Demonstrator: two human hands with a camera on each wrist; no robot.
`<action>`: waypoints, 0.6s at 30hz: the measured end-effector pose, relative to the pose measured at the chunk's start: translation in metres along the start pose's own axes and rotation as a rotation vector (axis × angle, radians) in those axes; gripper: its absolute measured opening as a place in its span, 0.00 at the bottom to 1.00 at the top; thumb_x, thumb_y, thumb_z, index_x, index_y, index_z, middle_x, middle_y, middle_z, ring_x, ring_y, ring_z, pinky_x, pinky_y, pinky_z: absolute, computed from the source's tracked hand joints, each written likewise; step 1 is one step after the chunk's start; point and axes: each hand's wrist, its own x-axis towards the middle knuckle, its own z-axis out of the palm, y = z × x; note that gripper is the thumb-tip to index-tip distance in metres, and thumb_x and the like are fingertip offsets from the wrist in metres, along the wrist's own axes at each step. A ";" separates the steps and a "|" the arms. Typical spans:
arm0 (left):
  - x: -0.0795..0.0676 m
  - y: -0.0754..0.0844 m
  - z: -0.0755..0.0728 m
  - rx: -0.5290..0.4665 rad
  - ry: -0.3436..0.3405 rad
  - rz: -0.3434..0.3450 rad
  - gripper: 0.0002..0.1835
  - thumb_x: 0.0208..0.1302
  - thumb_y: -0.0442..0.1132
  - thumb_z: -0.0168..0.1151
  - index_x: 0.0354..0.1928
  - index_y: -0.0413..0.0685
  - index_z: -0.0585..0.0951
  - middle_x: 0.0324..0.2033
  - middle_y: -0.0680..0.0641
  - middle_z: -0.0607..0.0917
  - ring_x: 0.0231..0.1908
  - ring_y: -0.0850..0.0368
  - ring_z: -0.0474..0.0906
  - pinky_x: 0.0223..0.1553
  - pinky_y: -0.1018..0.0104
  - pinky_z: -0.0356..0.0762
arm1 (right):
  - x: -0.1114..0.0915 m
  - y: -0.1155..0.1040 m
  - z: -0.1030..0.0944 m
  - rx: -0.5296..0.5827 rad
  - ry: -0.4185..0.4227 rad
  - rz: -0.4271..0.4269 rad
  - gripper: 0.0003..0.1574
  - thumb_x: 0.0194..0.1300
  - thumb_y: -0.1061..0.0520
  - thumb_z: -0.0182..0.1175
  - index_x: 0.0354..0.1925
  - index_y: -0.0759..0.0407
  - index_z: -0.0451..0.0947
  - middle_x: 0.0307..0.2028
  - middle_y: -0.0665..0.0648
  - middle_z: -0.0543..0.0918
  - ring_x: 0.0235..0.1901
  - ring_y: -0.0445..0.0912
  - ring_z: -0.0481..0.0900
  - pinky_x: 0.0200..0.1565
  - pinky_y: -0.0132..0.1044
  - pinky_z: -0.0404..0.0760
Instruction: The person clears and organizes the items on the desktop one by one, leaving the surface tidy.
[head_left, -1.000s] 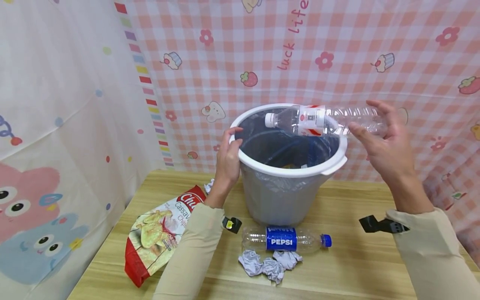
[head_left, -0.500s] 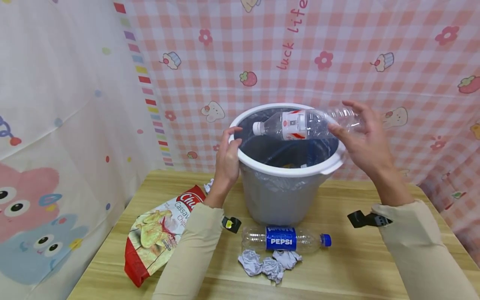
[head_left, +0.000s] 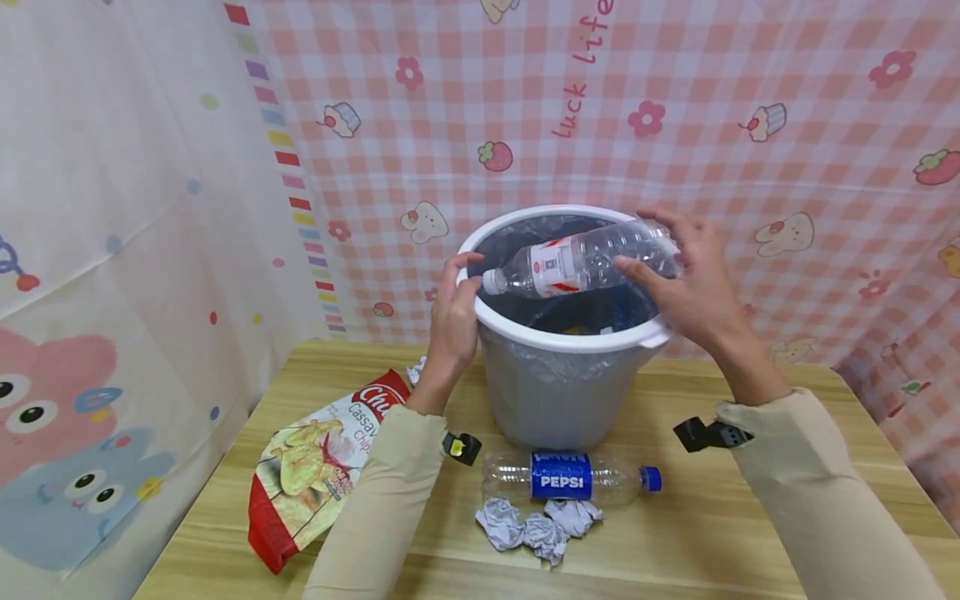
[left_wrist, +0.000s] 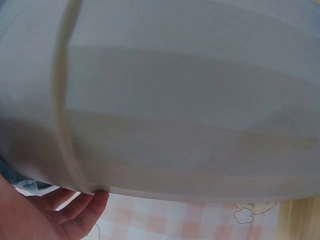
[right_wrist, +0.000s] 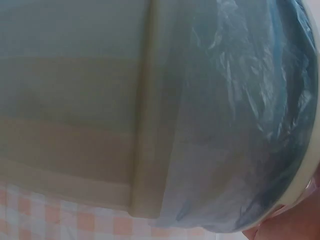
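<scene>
A grey trash bin [head_left: 558, 400] with a white rim stands on the table, lined with a clear plastic bag [right_wrist: 240, 125]. My left hand [head_left: 453, 321] grips the rim at its left side; in the left wrist view its fingers [left_wrist: 82, 212] lie against the bin's outer wall. My right hand [head_left: 693, 283] holds a clear plastic bottle [head_left: 600, 254] by its base end, thumb on the near side. The bottle lies slanted over the bin's mouth, its white cap [head_left: 493, 282] low on the left, near my left fingertips. In the right wrist view only a sliver of the right hand shows.
In front of the bin lies a Pepsi bottle [head_left: 561, 477] with a blue cap, and several crumpled paper balls [head_left: 545, 537] beside it. A red-and-white chip bag [head_left: 322, 467] is at the left, partly behind my left sleeve. Another paper ball [head_left: 416, 371] sits beyond it.
My right hand has moved left with the clear bottle, bringing it further over the bin, and its cap end has tipped down. The left hand has stayed on the rim.
</scene>
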 end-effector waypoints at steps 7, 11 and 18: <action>0.000 0.000 0.000 -0.011 0.000 -0.013 0.20 0.70 0.43 0.41 0.60 0.52 0.73 0.65 0.49 0.73 0.65 0.55 0.66 0.66 0.53 0.60 | 0.003 -0.002 0.005 -0.003 -0.027 -0.026 0.42 0.63 0.42 0.66 0.71 0.44 0.65 0.63 0.66 0.59 0.59 0.59 0.60 0.58 0.67 0.61; 0.000 0.000 0.000 -0.007 0.001 -0.011 0.20 0.70 0.44 0.41 0.59 0.52 0.73 0.65 0.49 0.73 0.65 0.55 0.66 0.67 0.53 0.60 | 0.003 -0.001 0.005 -0.019 -0.047 -0.007 0.42 0.63 0.41 0.66 0.71 0.45 0.64 0.66 0.69 0.57 0.62 0.63 0.60 0.60 0.70 0.59; 0.000 -0.001 0.001 -0.003 0.004 0.003 0.20 0.69 0.44 0.41 0.59 0.51 0.74 0.64 0.50 0.74 0.64 0.55 0.67 0.65 0.54 0.60 | 0.002 0.000 0.005 -0.056 -0.080 0.012 0.44 0.64 0.40 0.65 0.73 0.45 0.62 0.71 0.69 0.53 0.66 0.67 0.56 0.61 0.74 0.56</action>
